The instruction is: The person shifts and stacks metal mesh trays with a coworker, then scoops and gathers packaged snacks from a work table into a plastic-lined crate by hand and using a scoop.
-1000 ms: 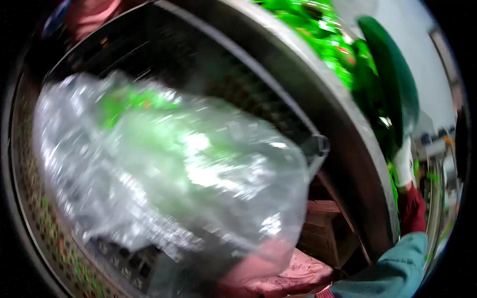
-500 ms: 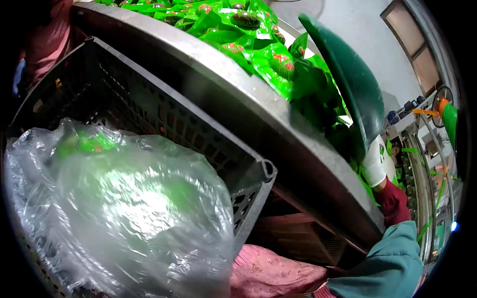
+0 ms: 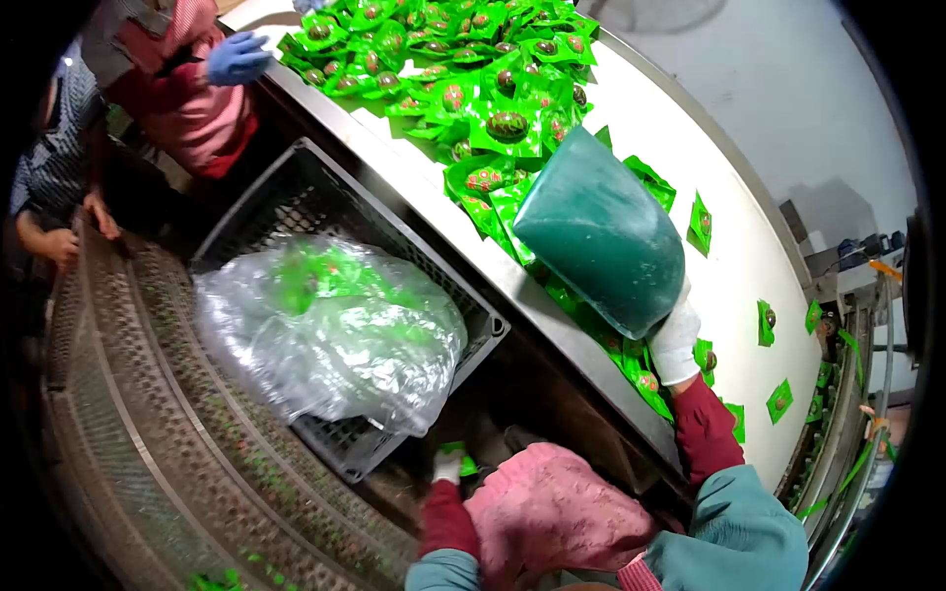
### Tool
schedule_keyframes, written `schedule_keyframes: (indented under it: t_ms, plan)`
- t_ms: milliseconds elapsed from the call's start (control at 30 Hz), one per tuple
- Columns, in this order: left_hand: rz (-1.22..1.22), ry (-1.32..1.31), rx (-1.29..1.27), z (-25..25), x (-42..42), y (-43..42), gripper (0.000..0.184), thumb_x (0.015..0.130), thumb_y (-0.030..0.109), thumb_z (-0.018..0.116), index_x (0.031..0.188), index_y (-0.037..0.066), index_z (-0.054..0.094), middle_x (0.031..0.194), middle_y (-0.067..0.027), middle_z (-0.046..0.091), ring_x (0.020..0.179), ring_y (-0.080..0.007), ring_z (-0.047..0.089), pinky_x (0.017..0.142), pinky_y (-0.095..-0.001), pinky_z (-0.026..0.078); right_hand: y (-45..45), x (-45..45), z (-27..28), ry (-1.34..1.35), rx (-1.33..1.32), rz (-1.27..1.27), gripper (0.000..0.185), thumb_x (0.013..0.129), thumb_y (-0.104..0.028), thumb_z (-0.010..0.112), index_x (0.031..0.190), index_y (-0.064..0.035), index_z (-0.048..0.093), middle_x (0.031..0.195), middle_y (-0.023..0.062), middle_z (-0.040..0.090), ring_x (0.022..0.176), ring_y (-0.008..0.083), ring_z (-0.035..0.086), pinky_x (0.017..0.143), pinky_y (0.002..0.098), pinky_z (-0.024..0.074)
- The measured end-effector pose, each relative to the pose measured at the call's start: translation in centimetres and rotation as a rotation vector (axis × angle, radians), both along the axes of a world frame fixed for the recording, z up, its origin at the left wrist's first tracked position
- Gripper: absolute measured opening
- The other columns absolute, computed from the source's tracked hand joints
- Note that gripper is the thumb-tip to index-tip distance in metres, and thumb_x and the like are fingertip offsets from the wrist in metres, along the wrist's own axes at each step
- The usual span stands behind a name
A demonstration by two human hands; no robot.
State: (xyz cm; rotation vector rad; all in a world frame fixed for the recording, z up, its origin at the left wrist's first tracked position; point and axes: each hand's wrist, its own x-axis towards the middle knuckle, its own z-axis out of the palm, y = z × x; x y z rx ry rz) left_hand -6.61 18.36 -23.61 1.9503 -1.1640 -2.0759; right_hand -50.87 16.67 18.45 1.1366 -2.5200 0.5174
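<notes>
My right hand [image 3: 675,340], in a white glove, grips the dark green scoop [image 3: 601,236], which stands over the edge of a pile of green packets [image 3: 507,123] on the white table [image 3: 734,236]. My left hand [image 3: 448,465], also gloved in white, is low in front of my pink patterned apron, closed at a green packet [image 3: 467,463]. Between the table and the metal steps, a black crate [image 3: 394,212] holds a clear plastic bag [image 3: 345,345] with green packets inside. Neither hand touches the bag.
Another person's blue-gloved hand [image 3: 236,59] is at the table's far left edge. A second person's bare hands [image 3: 59,246] rest near the perforated metal steps [image 3: 148,414] at the left. Single packets [image 3: 778,401] lie on the table's right part, beside machinery.
The view has shifted, bringing my left hand, the co-workers and more of the table into sight. The scoop, still in my right hand, has turned its broad face into view over the packets.
</notes>
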Motion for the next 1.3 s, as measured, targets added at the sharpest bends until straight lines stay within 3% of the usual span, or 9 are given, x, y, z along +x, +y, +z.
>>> schedule_keyframes:
  t_ms: [367,467,567,700,900,967,1033,1200,1300]
  plan:
    - [-0.400,0.384,-0.004,28.9,-10.4,0.8,0.032,0.078,0.004,0.065,0.109,0.004,0.057,0.092,-0.0021,0.061,0.081,-0.0133,0.057,0.074,-0.0297,0.050,1.1,-4.9,0.4,-0.449,-0.040,0.050,0.052,0.087,-0.025,0.059,0.133,-0.0127,0.036,0.088,0.0274,0.064,0.082,0.0479,0.061,0.071,0.0519,0.0505]
    - [-0.329,0.545,-0.008,38.5,-12.1,-3.4,0.035,0.079,0.009,0.062,0.113,0.004,0.057,0.096,-0.0014,0.060,0.083,-0.0119,0.057,0.076,-0.0287,0.050,2.6,-6.3,4.5,-0.520,-0.309,0.039,0.046,0.088,-0.039,0.065,0.116,-0.0040,0.054,0.095,0.0149,0.067,0.080,0.0304,0.065,0.073,0.0420,0.0506]
    - [-0.324,0.532,-0.263,44.5,-13.9,-8.0,0.041,0.082,0.014,0.063,0.121,0.004,0.055,0.100,-0.0015,0.060,0.085,-0.0116,0.057,0.077,-0.0282,0.050,6.6,-6.3,13.3,-1.049,-0.327,-0.169,0.039,0.090,-0.044,0.062,0.077,-0.0068,0.061,0.058,-0.0002,0.056,0.043,0.0088,0.048,0.042,0.0265,0.0384]
    - [-0.189,0.454,-0.520,51.1,-18.6,-16.7,0.032,0.090,0.014,0.055,0.119,0.001,0.056,0.109,-0.0076,0.061,0.096,-0.0159,0.057,0.086,-0.0299,0.047,16.3,-9.2,17.7,-1.123,-0.113,-0.328,0.037,0.094,-0.041,0.052,0.082,-0.0074,0.059,0.056,-0.0018,0.051,0.040,0.0093,0.043,0.039,0.0265,0.0344]
    - [-0.086,0.420,-1.044,49.0,-29.2,-34.3,0.032,0.093,0.021,0.060,0.116,-0.001,0.058,0.107,-0.0087,0.061,0.087,-0.0144,0.057,0.073,-0.0291,0.050,31.5,-11.7,25.1,-1.218,0.332,-0.601,0.037,0.095,-0.033,0.049,0.073,-0.0048,0.056,0.054,0.0028,0.054,0.034,0.0121,0.046,0.034,0.0278,0.0359]
    - [-0.087,0.528,-0.932,48.9,-33.5,-37.8,0.035,0.089,0.021,0.064,0.118,0.003,0.060,0.122,-0.0124,0.057,0.102,-0.0203,0.057,0.088,-0.0337,0.048,29.0,-10.5,27.4,-1.390,0.555,-0.696,0.037,0.095,-0.029,0.050,0.072,-0.0008,0.058,0.053,0.0051,0.056,0.033,0.0128,0.045,0.033,0.0280,0.0355]
    - [-0.496,0.266,-1.463,46.0,-36.3,-40.8,0.042,0.085,0.023,0.068,0.122,0.006,0.059,0.132,-0.0155,0.050,0.117,-0.0296,0.051,0.103,-0.0383,0.040,27.7,-10.0,25.2,-1.665,0.512,-0.779,0.024,0.094,-0.021,0.052,0.089,0.0021,0.057,0.056,0.0067,0.057,0.033,0.0124,0.044,0.030,0.0264,0.0338]
    - [-0.618,-0.091,-1.538,45.7,-38.1,-34.2,0.070,0.069,0.038,0.079,0.128,0.009,0.056,0.137,-0.0200,0.042,0.125,-0.0375,0.040,0.107,-0.0463,0.032,13.6,-9.1,20.4,-1.724,0.674,-0.459,0.027,0.093,-0.021,0.051,0.107,0.0016,0.058,0.080,0.0022,0.058,0.060,0.0076,0.053,0.048,0.0235,0.0452]
    - [-0.648,-0.078,-1.486,46.0,-39.5,-31.7,0.075,0.063,0.039,0.082,0.127,0.009,0.058,0.134,-0.0225,0.046,0.123,-0.0392,0.041,0.105,-0.0480,0.033,7.5,-7.0,15.3,-1.863,0.320,-0.212,0.025,0.095,-0.023,0.047,0.101,-0.0003,0.055,0.061,0.0010,0.051,0.040,0.0089,0.041,0.037,0.0255,0.0355]
